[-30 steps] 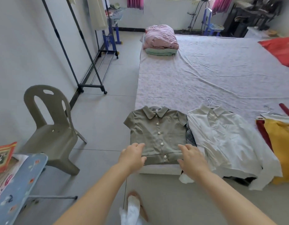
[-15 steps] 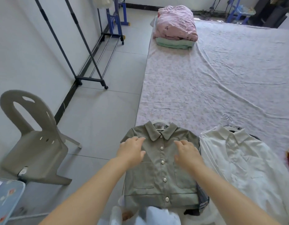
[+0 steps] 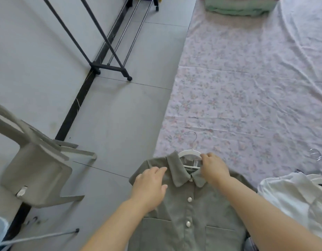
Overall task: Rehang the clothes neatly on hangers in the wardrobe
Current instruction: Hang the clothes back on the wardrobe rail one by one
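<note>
Shirt [image 3: 192, 214] on hanger [image 3: 188, 153], bed [image 3: 247, 105] edge, floor [image 3: 120, 124] beside

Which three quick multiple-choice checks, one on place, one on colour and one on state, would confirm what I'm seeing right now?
1. Where does the green shirt lie?
A. on the chair
B. on the near edge of the bed
C. on the clothes rack

2. What colour is the body of the hanger in its collar?
A. black
B. white
C. red

3. How is the left hand?
A. flat on the shirt beside the collar
B. gripping the chair
C. out of view

Answers:
1 B: the shirt is spread on the floral sheet at the bed's edge.
2 B: white shoulders under a metal hook show above the collar.
3 A: its fingers lie relaxed on the fabric.
</note>
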Tool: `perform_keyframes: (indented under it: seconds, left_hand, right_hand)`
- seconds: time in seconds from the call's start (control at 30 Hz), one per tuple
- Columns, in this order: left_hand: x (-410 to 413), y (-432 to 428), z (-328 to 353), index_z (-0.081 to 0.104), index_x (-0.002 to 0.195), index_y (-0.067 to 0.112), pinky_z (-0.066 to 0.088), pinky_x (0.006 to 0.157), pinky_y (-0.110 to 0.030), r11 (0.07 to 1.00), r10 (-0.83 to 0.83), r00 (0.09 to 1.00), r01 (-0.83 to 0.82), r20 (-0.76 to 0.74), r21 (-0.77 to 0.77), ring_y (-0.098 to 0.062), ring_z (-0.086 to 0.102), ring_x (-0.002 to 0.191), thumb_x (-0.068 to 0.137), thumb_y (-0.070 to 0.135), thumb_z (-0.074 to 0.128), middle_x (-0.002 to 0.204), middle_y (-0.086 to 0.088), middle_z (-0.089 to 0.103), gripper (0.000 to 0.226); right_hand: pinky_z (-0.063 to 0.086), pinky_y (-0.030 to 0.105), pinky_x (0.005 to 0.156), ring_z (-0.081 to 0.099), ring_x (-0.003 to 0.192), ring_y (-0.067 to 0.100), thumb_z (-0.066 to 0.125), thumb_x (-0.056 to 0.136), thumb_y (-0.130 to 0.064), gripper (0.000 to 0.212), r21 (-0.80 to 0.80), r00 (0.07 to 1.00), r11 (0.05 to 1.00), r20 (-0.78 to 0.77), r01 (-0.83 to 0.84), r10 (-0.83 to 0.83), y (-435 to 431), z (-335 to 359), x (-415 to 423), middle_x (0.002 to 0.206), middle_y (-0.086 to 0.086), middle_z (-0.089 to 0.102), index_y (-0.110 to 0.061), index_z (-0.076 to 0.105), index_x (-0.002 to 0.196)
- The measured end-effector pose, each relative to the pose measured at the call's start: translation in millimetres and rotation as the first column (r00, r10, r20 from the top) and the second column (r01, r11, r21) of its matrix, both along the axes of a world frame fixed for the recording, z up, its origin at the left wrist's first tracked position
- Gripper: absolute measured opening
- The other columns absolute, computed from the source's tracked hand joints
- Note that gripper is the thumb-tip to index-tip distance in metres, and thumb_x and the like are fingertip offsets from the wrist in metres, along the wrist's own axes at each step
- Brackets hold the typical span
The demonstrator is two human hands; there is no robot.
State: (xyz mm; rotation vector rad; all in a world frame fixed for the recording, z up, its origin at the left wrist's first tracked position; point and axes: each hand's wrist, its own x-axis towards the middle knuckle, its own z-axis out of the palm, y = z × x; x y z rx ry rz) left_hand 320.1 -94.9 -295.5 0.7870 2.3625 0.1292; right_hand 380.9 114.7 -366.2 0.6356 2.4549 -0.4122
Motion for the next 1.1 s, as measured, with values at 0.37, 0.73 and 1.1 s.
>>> perform_keyframes:
  seconds: [0.37,0.73,1.1]
  left_hand:
    - [-11.5,-0.5,-40.8,0.021,0.143,0.027,0.024,0.103,-0.027,0.998,-0.025,1.0,0.024,-0.008,-0.05,-0.012,0.03,0.128,0.094,0.036,0.041,0.137,0.009,0.034,0.054]
    - [-0.2,-12.7,0.0,0.021,0.143,0.027,0.025,0.102,-0.027,0.998,-0.059,0.994,0.059,-0.091,0.001,-0.012,0.032,0.126,0.094,0.035,0.04,0.137,0.01,0.035,0.054]
    - [11.7,-32.9,96.8,0.022,0.143,0.031,0.019,0.101,-0.018,0.928,-0.06,0.976,0.132,-0.209,0.348,-0.005,0.029,0.128,0.096,0.042,0.036,0.141,0.017,0.031,0.05]
  right_hand:
    - [0.034,0.032,0.09,0.047,0.113,0.026,0.041,0.09,-0.01,0.041,0.011,0.995,0.997,-0.066,0.076,-0.075,4.2,-81.0,-17.6,0.122,0.007,0.05,-0.013,0.035,0.13]
    - [0.045,0.032,0.073,0.059,0.063,0.025,0.076,0.069,-0.008,0.016,0.087,0.914,0.995,-0.405,0.04,-0.001,-9.7,-2.0,28.8,0.067,0.001,0.062,-0.012,0.062,0.075]
    - [0.049,0.03,0.056,0.059,0.057,0.018,0.088,0.053,-0.004,0.032,0.055,0.643,0.965,-0.755,0.257,-0.128,-80.4,163.7,109.7,0.063,-0.009,0.06,-0.018,0.065,0.071]
